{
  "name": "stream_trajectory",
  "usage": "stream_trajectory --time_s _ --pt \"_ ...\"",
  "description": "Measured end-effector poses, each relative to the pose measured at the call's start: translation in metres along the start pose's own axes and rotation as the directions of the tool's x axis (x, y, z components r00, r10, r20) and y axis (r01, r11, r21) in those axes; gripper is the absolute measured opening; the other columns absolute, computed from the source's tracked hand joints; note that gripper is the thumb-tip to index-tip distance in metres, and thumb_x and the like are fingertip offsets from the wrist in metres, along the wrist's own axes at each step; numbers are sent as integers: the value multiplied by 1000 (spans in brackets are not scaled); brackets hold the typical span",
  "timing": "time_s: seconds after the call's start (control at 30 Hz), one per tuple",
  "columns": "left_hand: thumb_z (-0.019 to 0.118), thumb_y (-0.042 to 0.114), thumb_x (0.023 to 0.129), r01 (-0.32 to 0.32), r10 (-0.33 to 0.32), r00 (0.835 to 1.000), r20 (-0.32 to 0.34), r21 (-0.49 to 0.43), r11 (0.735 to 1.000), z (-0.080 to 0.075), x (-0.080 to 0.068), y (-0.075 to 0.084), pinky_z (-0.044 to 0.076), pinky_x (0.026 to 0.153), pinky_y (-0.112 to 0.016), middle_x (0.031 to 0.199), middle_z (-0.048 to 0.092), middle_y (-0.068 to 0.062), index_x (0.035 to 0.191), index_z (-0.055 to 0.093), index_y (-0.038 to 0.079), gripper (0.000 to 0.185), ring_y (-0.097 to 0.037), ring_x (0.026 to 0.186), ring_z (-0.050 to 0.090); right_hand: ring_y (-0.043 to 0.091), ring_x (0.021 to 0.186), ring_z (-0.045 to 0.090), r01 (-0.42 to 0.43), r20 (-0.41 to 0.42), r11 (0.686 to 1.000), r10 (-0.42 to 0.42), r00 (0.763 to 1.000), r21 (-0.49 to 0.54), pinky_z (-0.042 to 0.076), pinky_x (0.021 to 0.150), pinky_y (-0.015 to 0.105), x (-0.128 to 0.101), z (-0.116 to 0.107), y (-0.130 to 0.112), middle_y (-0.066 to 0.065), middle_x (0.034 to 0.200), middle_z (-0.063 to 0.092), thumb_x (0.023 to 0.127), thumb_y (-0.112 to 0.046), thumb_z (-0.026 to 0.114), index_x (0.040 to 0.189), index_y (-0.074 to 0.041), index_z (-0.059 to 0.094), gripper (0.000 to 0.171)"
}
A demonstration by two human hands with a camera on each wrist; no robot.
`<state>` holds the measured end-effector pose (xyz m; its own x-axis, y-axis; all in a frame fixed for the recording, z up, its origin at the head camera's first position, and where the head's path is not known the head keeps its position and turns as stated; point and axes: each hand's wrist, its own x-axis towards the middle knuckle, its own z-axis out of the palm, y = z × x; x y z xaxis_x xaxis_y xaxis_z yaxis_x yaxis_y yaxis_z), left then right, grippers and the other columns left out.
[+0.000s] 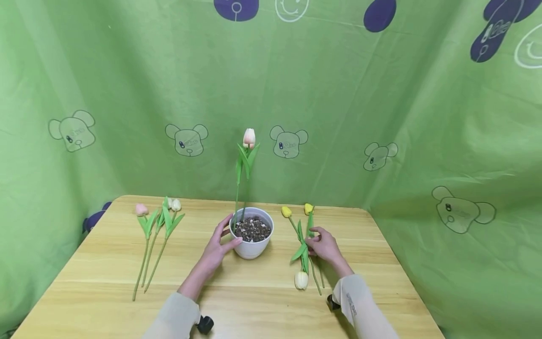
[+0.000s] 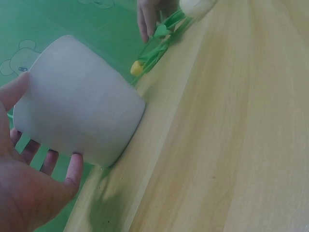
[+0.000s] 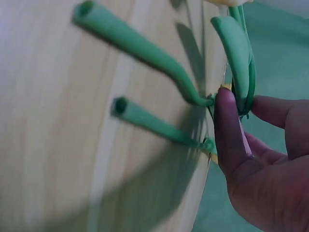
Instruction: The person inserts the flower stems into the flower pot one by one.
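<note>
right hand (image 3: 256, 159) pinches tulip stems (image 3: 159, 130); left hand (image 1: 218, 247) steadies unlabelled pot (image 1: 251, 233).

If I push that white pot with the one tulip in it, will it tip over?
Probably not: the pot looks squat and filled with gravel, so likely bottom-heavy. The tall tulip may sway. The left hand is steadying its side.

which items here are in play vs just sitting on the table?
In play:
left hand, steadying the white pot
pink tulip, standing in that pot
right hand, pinching the stems of the yellow tulips

Lying about:
pink and white tulips at the table's left
white tulip beside the right hand
wooden table
</note>
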<state>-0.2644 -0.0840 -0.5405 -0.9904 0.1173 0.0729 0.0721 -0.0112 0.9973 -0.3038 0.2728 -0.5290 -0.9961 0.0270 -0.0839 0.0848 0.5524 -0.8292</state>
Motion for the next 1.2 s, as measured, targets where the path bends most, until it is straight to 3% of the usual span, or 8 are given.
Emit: stream_trajectory --time_s 0.27,0.47,0.63,0.97,1.2 --pt "78 29 91 3 -3 1000 -4 7 1000 1 -1 0 27 118 -73 170 27 -7 161 32 36 84 -40 150 34 32 83 71 147 -26 982 -151 988 -120 61 65 33 15 -15 12 22 110 66 103 -5 58 142 -2 58 39" --pt "78 26 91 4 -4 1000 -5 10 1000 1 -1 -1 28 118 -73 170 27 -7 161 33 34 84 -40 150 35 27 81 69 237 94 959 -224 970 -155 60 64 32 27 -18 23 20 111 68 100 2 60 139 -1 62 39" --pt "78 27 91 4 -4 1000 -10 15 1000 0 -1 0 27 118 -73 170 27 -7 161 33 36 84 -40 150 35 20 73 65 236 148 962 -216 965 -136 59 60 29 35 -11 26 15 104 68 101 -2 62 137 -1 64 35" --pt "78 27 91 -5 5 1000 -9 11 1000 1 0 1 27 117 -74 170 27 -7 161 33 35 84 -41 150 35 16 74 61 229 114 942 -207 972 -246 55 59 26 45 -6 22 7 95 70 96 -3 70 110 -6 74 15" --pt "78 29 91 4 -4 1000 -7 8 1000 0 0 -1 26 118 -74 170 28 -7 161 33 37 83 -40 150 34 19 78 64 262 95 931 -245 965 -256 57 65 27 40 -11 17 7 93 70 94 -2 71 107 -4 73 14"
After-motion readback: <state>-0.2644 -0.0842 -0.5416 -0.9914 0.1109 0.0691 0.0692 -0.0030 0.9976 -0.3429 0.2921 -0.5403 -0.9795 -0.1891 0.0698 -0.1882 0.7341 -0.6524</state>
